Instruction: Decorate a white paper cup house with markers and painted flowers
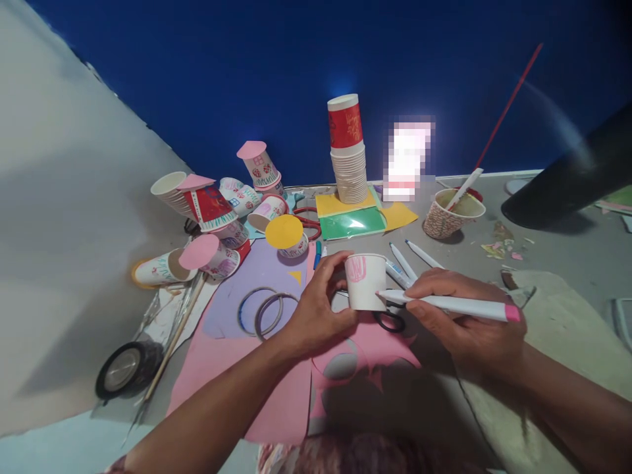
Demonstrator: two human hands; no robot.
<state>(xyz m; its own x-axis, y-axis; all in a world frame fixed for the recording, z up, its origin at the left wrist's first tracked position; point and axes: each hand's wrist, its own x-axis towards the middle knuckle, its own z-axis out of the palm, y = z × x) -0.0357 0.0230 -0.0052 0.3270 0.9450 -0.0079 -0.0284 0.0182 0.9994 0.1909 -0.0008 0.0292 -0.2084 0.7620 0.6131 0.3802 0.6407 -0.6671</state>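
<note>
My left hand (326,296) grips a white paper cup (366,289) from its left side, thumb low and fingers at the rim. A pink scribbled shape marks the cup's upper left. In my right hand (474,329) is a white marker pen (454,306) with a pink end, its tip at the cup's lower right side. Behind and below the cup lie black-handled scissors (390,321), partly hidden. Cut pink paper (365,355) with rounded holes lies under my hands. Several white markers (402,260) rest just beyond the cup.
Decorated cups with paper roofs (259,161) crowd the back left. A tall cup stack (351,171) stands against the blue wall. At right are a patterned cup (451,214) holding a brush and a dark cylinder (567,164). Two bangles (269,316) and a tape roll (123,368) lie left.
</note>
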